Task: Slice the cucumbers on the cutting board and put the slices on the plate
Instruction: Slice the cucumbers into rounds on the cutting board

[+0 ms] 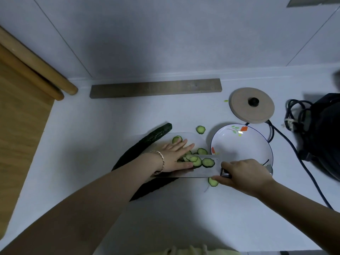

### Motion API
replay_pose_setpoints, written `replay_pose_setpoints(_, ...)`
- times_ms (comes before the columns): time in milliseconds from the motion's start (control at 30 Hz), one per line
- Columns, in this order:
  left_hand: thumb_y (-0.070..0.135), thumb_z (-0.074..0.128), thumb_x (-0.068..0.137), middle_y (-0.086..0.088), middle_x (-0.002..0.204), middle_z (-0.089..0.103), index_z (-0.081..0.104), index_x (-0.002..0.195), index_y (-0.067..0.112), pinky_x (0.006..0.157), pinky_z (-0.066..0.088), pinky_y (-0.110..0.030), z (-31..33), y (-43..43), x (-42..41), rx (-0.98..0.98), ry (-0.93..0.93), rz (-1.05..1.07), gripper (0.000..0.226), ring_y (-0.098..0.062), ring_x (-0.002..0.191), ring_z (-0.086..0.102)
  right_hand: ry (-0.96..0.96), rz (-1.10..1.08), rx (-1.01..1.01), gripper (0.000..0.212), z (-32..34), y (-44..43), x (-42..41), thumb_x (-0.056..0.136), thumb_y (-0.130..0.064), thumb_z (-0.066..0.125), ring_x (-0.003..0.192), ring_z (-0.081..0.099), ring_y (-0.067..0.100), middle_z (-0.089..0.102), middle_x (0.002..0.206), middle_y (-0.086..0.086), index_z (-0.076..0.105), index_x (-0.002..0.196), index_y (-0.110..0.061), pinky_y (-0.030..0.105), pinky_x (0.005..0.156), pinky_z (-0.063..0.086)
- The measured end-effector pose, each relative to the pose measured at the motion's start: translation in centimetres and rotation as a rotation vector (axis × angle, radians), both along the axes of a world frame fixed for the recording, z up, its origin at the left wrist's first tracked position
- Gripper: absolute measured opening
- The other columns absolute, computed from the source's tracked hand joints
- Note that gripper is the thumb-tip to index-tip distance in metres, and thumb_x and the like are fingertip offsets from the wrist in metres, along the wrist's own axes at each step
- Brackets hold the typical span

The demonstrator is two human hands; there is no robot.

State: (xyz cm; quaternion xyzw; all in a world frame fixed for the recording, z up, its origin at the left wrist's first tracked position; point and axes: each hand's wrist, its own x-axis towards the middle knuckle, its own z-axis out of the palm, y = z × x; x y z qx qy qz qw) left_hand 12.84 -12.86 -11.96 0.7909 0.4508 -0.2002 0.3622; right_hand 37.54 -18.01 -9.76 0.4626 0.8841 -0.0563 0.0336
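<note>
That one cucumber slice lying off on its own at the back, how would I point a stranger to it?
Find the flowered plate. Just left of its far rim, near the board's far corner, lies a single slice. It is the slice farthest from the person, away from the knife and the heap on it.

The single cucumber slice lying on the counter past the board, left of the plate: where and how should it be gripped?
Probably pinch the stray slice by its dark rim, thumb and finger on opposite edges, coming straight down from above. It lies flat on the counter, apart from the plate and the other slices, so its rim looks free all round.
</note>
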Motion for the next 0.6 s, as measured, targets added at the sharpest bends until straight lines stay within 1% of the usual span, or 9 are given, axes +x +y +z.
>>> replay_pose_setpoints(33,0.061,0.028,0.092,0.007,0.155,-0.018,-0.009,0.147,0.037,0.117,-0.005,-0.04,-0.3,0.1,0.1,0.0,0.003,-0.005,0.07,-0.011,0.141,-0.019,-0.012,-0.017,-0.088,0.058,0.0,-0.2,0.1,0.079,-0.074,0.008,0.079,0.066,0.02,0.067,0.084,-0.003,0.035,0.081,-0.023,0.026,0.057,0.031)
replay_pose_setpoints(67,0.061,0.028,0.092,0.007,0.155,-0.018,-0.009,0.146,0.038,0.117,-0.006,-0.04,-0.7,0.2,0.2,0.004,0.004,-0.003,0.069,-0.011,0.141,-0.02,-0.046,-0.029,-0.151,0.055,0.0,-0.2,0.1,0.079,-0.073,0.011,0.089,0.064,0.021,0.067,0.094,-0.003,0.035,0.085,-0.023,0.026,0.062,0.031)
replay_pose_setpoints(200,0.062,0.025,0.092,0.006,0.155,-0.02,-0.008,0.146,0.039,0.116,-0.009,-0.043,-2.1,1.0,0.3,0.031,0.013,0.039,0.067,-0.011,0.139,-0.024,-0.139,-0.015,-0.203,0.055,0.4,0.2,-0.2,0.082,-0.073,0.016,0.094,0.063,0.023,0.066,0.101,-0.002,0.041,0.091,-0.024,0.026,0.064,0.031)
replay_pose_setpoints(267,0.06,0.026,0.093,0.006,0.154,-0.022,-0.008,0.146,0.039,0.114,-0.011,-0.042,-2.6,1.5,0.1,0.044,0.027,0.053,0.066,-0.01,0.138,-0.027,-0.096,-0.011,-0.183,0.071,0.2,0.0,-0.3,0.075,-0.078,0.006,0.092,0.063,0.024,0.066,0.098,-0.002,0.048,0.094,-0.024,0.027,0.064,0.031)
replay_pose_setpoints(333,0.057,0.029,0.094,0.006,0.153,-0.023,-0.008,0.147,0.038,0.114,-0.012,-0.039,-2.8,1.8,-0.3,0.074,0.029,0.073,0.067,-0.01,0.137,-0.028,-0.037,0.001,-0.123,0.081,0.2,-0.2,-0.2,0.068,-0.078,-0.004,0.078,0.066,0.022,0.067,0.083,0.001,0.053,0.086,-0.023,0.026,0.058,0.03)
replay_pose_setpoints(367,0.055,0.03,0.095,0.006,0.153,-0.023,-0.008,0.147,0.036,0.114,-0.012,-0.037,-2.8,1.9,-0.5,0.092,0.025,0.088,0.068,-0.009,0.137,-0.027,-0.013,0.019,-0.054,0.08,-0.1,-0.3,-0.2,0.073,-0.078,-0.002,0.062,0.065,0.02,0.065,0.068,0.002,0.054,0.076,-0.022,0.024,0.051,0.029)
replay_pose_setpoints(433,0.051,0.033,0.096,0.005,0.155,-0.018,-0.005,0.149,0.029,0.114,-0.007,-0.033,-2.7,2.0,-0.6,0.133,-0.003,0.133,0.069,-0.008,0.139,-0.023,0.032,0.008,0.086,0.076,-0.6,-0.5,0.0,0.087,-0.072,0.004,0.033,0.05,0.016,0.051,0.042,0.0,0.051,0.056,-0.021,0.02,0.039,0.02)
replay_pose_setpoints(533,0.047,0.038,0.096,0.005,0.157,-0.005,0.009,0.15,0.02,0.118,0.002,-0.033,-1.4,2.0,-0.3,0.212,-0.114,0.192,0.066,-0.009,0.143,-0.009,0.099,0.006,0.155,0.072,-0.7,-0.4,0.3,0.09,-0.067,0.007,0.026,0.041,0.014,0.043,0.036,-0.003,0.048,0.051,-0.023,0.016,0.038,0.014)
replay_pose_setpoints(600,0.05,0.038,0.095,0.008,0.157,-0.004,0.01,0.15,0.021,0.117,0.0,-0.03,0.3,1.6,0.4,0.22,-0.186,0.172,0.068,-0.008,0.143,-0.008,0.088,0.02,0.168,0.073,-0.6,0.0,-0.1,0.091,-0.067,0.006,0.027,0.042,0.014,0.044,0.036,-0.001,0.048,0.051,-0.023,0.017,0.039,0.014)
